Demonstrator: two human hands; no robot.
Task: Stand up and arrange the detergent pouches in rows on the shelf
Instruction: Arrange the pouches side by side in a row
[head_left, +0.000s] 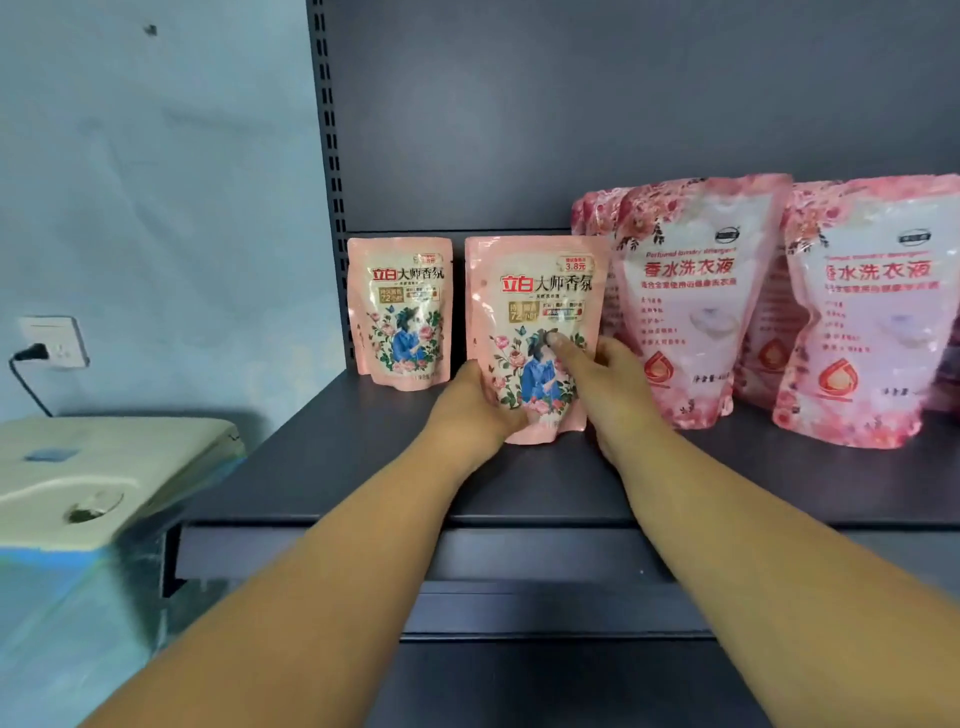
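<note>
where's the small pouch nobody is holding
In the head view, the small pouch stands upright at the shelf's far left, beside the slotted upright.

Two small pink detergent pouches with a floral figure design (399, 312) (535, 332), at least four larger pink rose-patterned pouches (696, 301) (872, 312) (592, 218) (763, 332), two bare hands (467, 410) (613, 384), one dark shelf (363, 467), one wall socket (52, 343)

I see a dark shelf (322, 467) carrying two small pouches upright at nine (399, 312) and centre (535, 338), and larger pink pouches at two (696, 296) and three o'clock (872, 312).
</note>
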